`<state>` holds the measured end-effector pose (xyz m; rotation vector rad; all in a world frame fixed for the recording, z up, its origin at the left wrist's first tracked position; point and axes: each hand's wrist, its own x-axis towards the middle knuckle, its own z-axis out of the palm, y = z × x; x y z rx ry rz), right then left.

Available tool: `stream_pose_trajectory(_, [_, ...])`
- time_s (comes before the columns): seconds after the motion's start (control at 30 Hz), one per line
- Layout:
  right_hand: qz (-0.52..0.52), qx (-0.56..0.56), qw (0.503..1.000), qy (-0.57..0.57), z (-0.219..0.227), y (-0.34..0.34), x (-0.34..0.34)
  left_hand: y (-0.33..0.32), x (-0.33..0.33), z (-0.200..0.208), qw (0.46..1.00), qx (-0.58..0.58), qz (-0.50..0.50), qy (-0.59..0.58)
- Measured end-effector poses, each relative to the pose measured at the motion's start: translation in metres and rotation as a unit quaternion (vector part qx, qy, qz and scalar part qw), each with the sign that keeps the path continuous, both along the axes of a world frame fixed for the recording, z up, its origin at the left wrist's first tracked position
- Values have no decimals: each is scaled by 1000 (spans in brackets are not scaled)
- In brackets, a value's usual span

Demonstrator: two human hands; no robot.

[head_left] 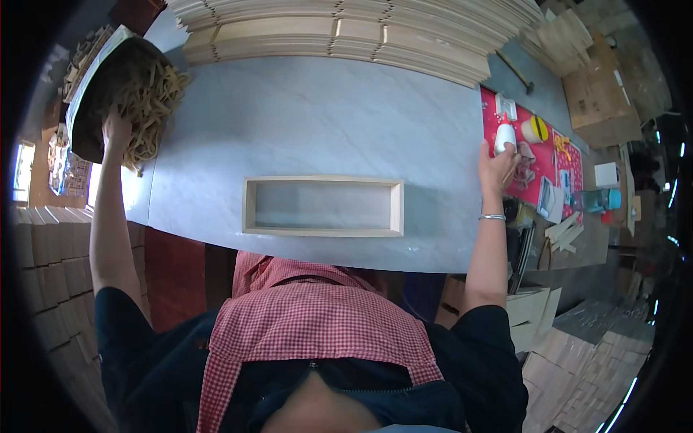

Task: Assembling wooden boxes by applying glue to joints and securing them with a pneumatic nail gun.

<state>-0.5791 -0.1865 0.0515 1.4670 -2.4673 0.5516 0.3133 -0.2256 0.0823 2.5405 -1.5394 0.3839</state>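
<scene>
My left hand reaches into a dark-lined, pale-rimmed container at the far left, among tan looped bands that spill over its edge. Its fingers are partly lost in the shadow and the bands. At the right, my right hand closes round the lower part of a white squeeze glue bottle with a red nozzle. Between the hands, near the table's front edge, lies a rectangular open frame of pale wood; the tabletop shows through it.
Stacked grooved wooden boards line the table's back. On a red mat at the right are a yellow-and-white tape roll, a crumpled pink cloth and a small white tray. A hammer lies behind. Wooden pieces are stacked at left.
</scene>
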Motion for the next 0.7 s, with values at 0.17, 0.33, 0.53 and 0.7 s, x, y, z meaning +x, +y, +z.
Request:
stream_pose_trajectory(0.17, [-56, -20, 998, 19, -2, -19, -33, 62, -117, -19, 986, -109, -117, 40])
stream_pose_trajectory(0.33, [-72, 71, 994, -40, 1, -23, -53, 152, -295, 5, 926, -142, -322, 137])
stream_pose_trajectory(0.53, [-70, 3, 982, -174, 20, -5, -43, 237, -401, 11, 865, -51, -450, 216])
stream_pose_trajectory(0.7, [100, -299, 826, -468, 57, 54, 24, 243, -444, -26, 845, 29, -503, 178])
